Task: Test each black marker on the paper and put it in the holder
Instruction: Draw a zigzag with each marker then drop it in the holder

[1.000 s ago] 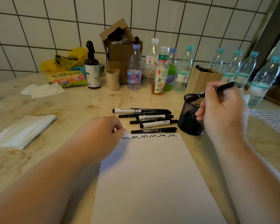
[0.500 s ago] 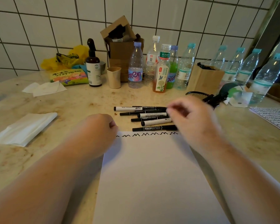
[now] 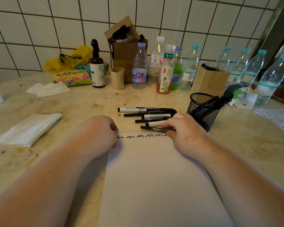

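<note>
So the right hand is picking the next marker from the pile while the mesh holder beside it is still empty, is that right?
Not quite: the mesh holder is not empty. The head view shows black markers already standing in it, leaning out over its rim. The rest holds: the right hand is pinching the nearest marker of the pile, just above the paper.

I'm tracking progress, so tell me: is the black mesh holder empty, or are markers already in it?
Not empty. The mesh holder has dark markers leaning out over its right rim; how many, I cannot tell.
</note>
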### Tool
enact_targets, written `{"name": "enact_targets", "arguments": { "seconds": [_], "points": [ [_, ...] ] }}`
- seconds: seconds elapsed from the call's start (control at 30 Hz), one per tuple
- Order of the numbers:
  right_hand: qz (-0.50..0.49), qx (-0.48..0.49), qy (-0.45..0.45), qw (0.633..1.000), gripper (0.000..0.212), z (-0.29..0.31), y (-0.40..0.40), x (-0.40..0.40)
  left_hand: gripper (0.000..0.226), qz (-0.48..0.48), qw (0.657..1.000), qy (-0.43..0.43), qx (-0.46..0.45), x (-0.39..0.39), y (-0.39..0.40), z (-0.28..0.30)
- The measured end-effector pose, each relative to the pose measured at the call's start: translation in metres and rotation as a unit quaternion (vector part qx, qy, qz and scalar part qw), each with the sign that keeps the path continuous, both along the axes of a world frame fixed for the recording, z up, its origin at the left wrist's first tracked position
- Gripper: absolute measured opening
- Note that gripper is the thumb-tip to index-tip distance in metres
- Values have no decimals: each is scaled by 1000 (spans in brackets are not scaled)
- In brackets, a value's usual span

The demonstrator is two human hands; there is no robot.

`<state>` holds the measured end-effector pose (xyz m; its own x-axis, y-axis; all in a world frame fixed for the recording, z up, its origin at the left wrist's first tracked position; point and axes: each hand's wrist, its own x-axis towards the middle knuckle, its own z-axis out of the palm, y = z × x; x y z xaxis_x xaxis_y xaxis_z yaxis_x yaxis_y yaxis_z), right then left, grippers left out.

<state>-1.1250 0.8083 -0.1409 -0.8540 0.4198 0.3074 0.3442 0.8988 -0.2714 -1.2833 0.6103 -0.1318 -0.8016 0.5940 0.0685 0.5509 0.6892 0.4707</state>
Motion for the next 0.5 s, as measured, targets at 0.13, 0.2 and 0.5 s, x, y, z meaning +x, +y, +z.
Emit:
{"name": "enact_targets", "arguments": {
  "seconds": [0.13, 0.2, 0.5],
  "points": [
    [8, -80, 97, 992, 17, 9, -4, 3, 22, -4, 1000, -22, 1, 4, 0, 4],
    [13, -159, 141, 977, 15, 13, -8, 6, 23, -8, 999, -34, 13, 5, 1, 6],
    [161, -444, 240, 848, 11, 26, -29, 13, 13, -176, 961, -93, 192, 21, -2, 18]
  ]
}}
